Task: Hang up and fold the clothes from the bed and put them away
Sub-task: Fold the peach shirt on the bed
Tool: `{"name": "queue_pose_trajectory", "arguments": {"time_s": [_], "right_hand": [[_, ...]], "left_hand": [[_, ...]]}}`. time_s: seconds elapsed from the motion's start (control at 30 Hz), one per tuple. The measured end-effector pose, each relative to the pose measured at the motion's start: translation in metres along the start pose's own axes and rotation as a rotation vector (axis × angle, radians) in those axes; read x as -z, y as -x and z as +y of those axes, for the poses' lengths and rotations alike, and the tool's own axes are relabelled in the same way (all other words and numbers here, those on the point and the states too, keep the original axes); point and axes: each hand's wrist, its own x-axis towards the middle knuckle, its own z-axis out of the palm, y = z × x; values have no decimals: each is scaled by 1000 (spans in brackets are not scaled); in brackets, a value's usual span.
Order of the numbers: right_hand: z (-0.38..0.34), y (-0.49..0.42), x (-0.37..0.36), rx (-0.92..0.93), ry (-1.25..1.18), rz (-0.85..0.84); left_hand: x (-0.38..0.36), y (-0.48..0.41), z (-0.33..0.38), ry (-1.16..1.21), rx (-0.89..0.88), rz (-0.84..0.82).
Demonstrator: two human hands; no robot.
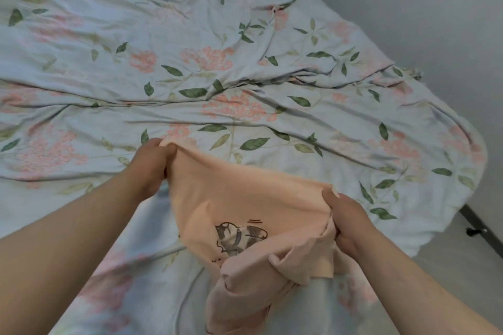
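Peach garment (245, 209), one: soft knit with a dark line-drawn print on its front, held stretched above the near part of the bed (408, 149), its lower part hanging bunched and crumpled. Left hand (151, 166): fingers (168, 151) curled, pinching the upper left edge of the cloth. Right hand (347, 219): fingers curled, gripping the right edge in a gathered fold. Bed cover (190, 76): pale blue, printed with pink blossoms and green leaves, rumpled. Grey floor (449, 266) beside the bed, at right.
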Motion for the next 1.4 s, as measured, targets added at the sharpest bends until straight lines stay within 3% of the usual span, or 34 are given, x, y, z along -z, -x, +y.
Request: {"name": "queue_pose_trajectory", "arguments": {"time_s": [0.33, 0.5, 0.77, 1.03, 1.17, 1.33, 1.4], "right_hand": [[-158, 108, 39, 258, 189, -190], [-252, 195, 68, 500, 482, -61], [-391, 356, 117, 890, 584, 111], [-442, 458, 127, 969, 716, 209], [-431, 502, 104, 997, 677, 21], [-390, 556, 45, 1097, 409, -431], [-374, 568, 19, 1071, 334, -510]], "left_hand": [[54, 75, 171, 119, -235, -21], [89, 144, 271, 121, -399, -42], [131, 290, 440, 72, -700, 31], [138, 430, 539, 198, -906, -115], [119, 487, 563, 138, -1015, -255], [94, 528, 567, 22, -1121, -364], [89, 537, 565, -26, -1137, -381]]}}
